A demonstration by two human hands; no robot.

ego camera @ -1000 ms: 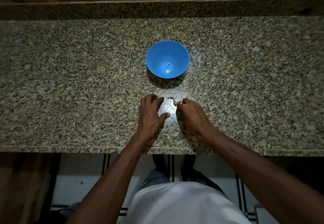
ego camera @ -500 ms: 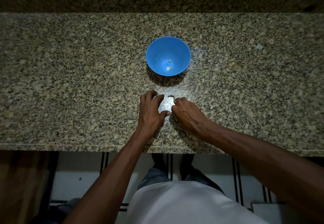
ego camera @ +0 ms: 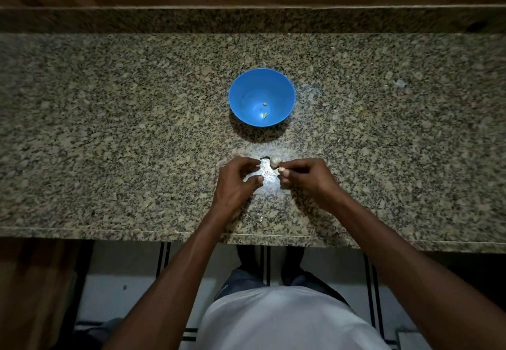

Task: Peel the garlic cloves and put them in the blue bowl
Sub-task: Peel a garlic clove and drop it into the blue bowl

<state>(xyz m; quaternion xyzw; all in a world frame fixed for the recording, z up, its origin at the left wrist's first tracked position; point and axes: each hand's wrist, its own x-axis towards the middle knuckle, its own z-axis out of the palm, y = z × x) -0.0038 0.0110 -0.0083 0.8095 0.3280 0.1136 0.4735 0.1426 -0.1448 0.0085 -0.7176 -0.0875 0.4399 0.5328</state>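
Beyond my hands sits a plain bright blue bowl point(ego camera: 261, 97) holding two pale yellow bits point(ego camera: 264, 109), on a granite counter point(ego camera: 109, 130) speckled beige, grey and black, with an off-white garlic clove point(ego camera: 275, 160) just past my fingertips.

You stand at a speckled granite counter point(ego camera: 109, 130) with a raised granite backsplash point(ego camera: 164, 19) at 12 o'clock. Toward 2 o'clock a small pale scrap point(ego camera: 400, 83) lies on it. At 6 o'clock, striped white floor tiles point(ego camera: 131, 281) show.
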